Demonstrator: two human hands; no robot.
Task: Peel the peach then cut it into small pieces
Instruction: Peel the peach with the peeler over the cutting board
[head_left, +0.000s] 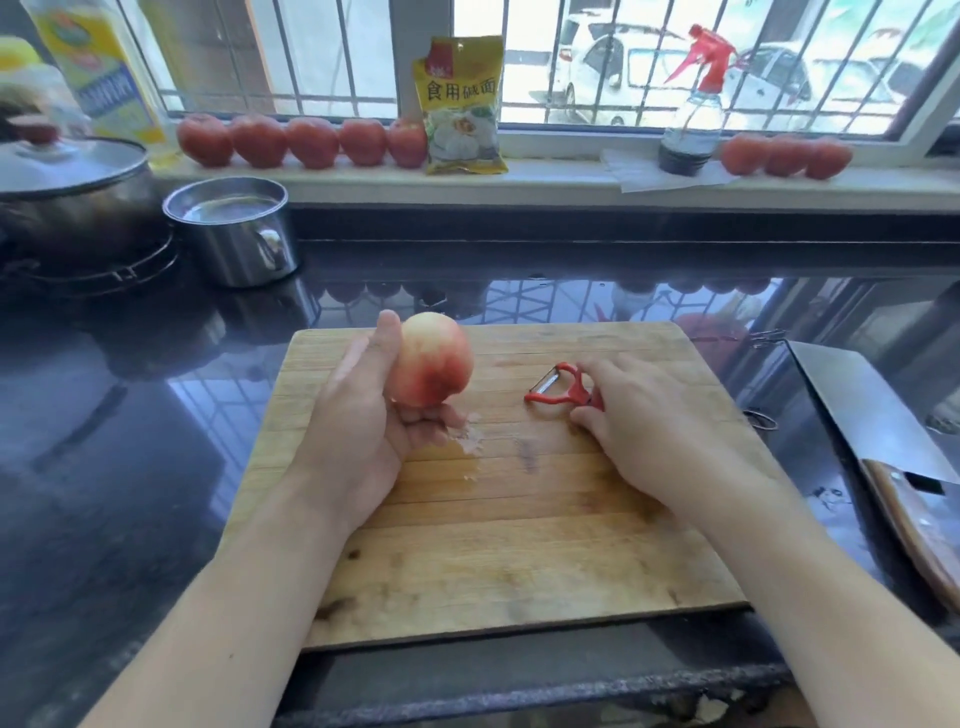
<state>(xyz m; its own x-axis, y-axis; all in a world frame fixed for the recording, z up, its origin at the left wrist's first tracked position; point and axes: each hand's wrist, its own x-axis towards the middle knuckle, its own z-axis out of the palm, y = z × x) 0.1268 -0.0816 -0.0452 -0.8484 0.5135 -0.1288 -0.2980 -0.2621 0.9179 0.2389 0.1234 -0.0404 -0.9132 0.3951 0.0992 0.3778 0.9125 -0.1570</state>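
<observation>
Across the dark, glossy stone surface (130, 415) in front of you lies the rectangular wooden cutting board (519, 519), and both of your hands work over it. At about three o'clock, off the board's edge, a broad steel cleaver with a wooden handle (872, 415) lies on the surface, untouched.

Your left hand (363, 415) cups the round, pale yellow peach with a red blush (434, 366) at about eleven o'clock on the board, thumb up its left side, fingers curled underneath; the fruit is lifted clear of the wood. It looks unpeeled so far.

Your right hand (639, 415), at about two o'clock, is palm down with its fingertips closing on the handle of the small red plastic Y-shaped peeler with a steel blade (563, 387), which lies on the board.

Expect the peach to be light, soft and easily bruised, and slippery once juice runs. I would hold it by the two ends, firmly but without squeezing, leaving the flank open to the blade, and turn it as you go.
</observation>
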